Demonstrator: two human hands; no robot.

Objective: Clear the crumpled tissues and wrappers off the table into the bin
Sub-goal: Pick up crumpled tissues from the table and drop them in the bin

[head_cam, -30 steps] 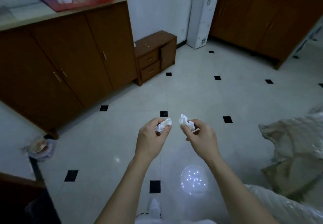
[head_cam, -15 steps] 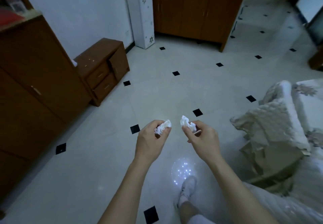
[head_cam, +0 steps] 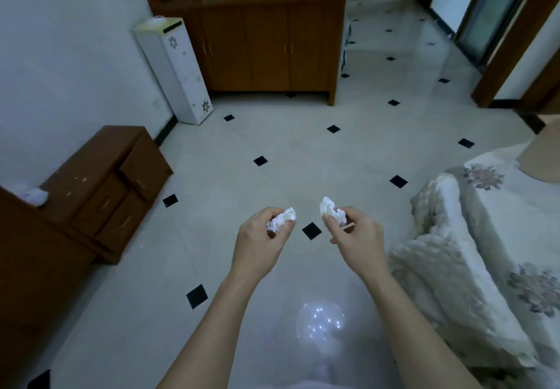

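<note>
Closest to me: left arm point(head_cam: 206, 328) and right arm point(head_cam: 418, 322) come up from the bottom edge, both bare. Between them there's a round patch of light glare point(head_cam: 321, 322) on the floor point(head_cam: 151, 313). Floor is pale glossy tile w/ small black diamond insets.

Next out, left hand point(head_cam: 257, 243), back of hand up, fingers point(head_cam: 268, 213) curled round a crumpled white tissue point(head_cam: 281, 220). The wad pokes out past the knuckles on the inner side. Right hand point(head_cam: 360, 243) pinches a second tissue wad point(head_cam: 331, 211) at the fingertips, most of it sticking up above the hand. A thin tan strip shows just under that wad; can't tell what it is. Both wads are held in the air over the floor, near each other but apart. One black inset is visible in the gap between the hands.

Right of the hands, approx level w/ them, is a white quilted cover point(head_cam: 454, 252) w/ grey flower patches, draped over a seat or bed, can't tell which. On the left a low brown drawer unit point(head_cam: 112, 188) sits against the white wall. Just beside it, at the far-left edge, is a small pale object point(head_cam: 33, 196) on a brown top, too blurred to ID.

Further back, a tall white unit point(head_cam: 178, 67) w/ flower decals stands by the wall, right next to a big brown cupboard point(head_cam: 266, 46) w/ shelves above its doors. Far right is a dark-framed doorway point(head_cam: 491, 9), the tiles running on past it.
</note>
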